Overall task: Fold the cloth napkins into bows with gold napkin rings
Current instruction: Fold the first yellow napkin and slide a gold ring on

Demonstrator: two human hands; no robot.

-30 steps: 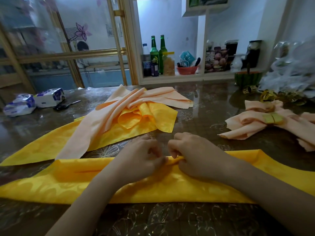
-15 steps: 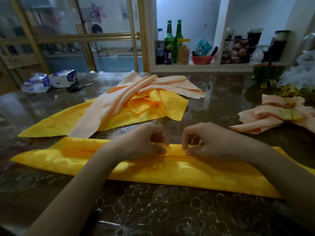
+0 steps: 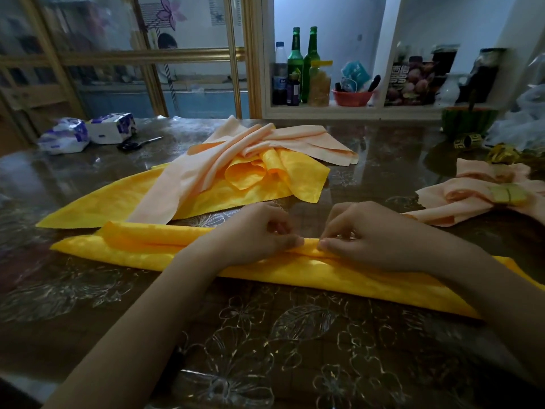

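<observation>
A long yellow napkin [image 3: 295, 270] lies folded into a band across the dark table [image 3: 265, 335]. My left hand [image 3: 259, 234] and my right hand [image 3: 362, 234] sit side by side at its middle, fingers curled, pinching the folded top edge. Behind them is a pile of loose peach and yellow napkins [image 3: 236, 178]. At the right lies a finished peach bow [image 3: 472, 199] with a gold ring [image 3: 507, 194] around its middle. More gold rings [image 3: 501, 153] lie behind it.
Tissue packs [image 3: 88, 132] and scissors [image 3: 135, 144] lie at the back left. A green basket [image 3: 469, 121] and a plastic bag [image 3: 525, 122] stand at the back right. Bottles [image 3: 300, 66] and jars fill a shelf beyond the table.
My hands have drawn slightly apart along the fold. The napkin's far edge has been rolled over toward me, so the band looks narrower. The view has tilted upward.
</observation>
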